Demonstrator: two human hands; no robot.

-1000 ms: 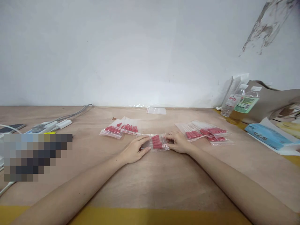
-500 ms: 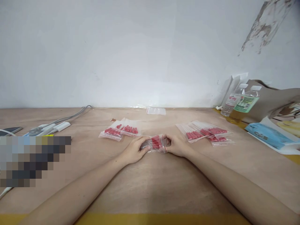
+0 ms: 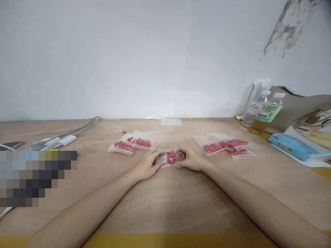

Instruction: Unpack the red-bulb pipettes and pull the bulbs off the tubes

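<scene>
Between my two hands is a small clear zip-lock bag (image 3: 171, 158) holding several slim clear tubes with red bulb-like ends, which look like droppers. My left hand (image 3: 148, 164) grips the bag's left end, thumb in front and fingers behind. At the right end, my right hand (image 3: 190, 159) pinches the zip edge between thumb and fingers. The bag lies sideways, its red ends toward my right hand. Similar filled bags lie beyond on the left (image 3: 139, 141) and in a fanned, overlapping group on the right (image 3: 221, 144).
A flat clear bag (image 3: 171, 122) lies by the wall. Two bottles (image 3: 269, 112), a grey-brown bag (image 3: 294, 106) and a blue tissue pack (image 3: 291, 146) stand or lie at right. Grey cables (image 3: 74, 130) and a power strip (image 3: 58, 141) are at left, near a blurred-out area.
The zip end of the bag looks more creased, and my right hand has shifted slightly left. Both hands still hold the bag. The whole view has moved a little.
</scene>
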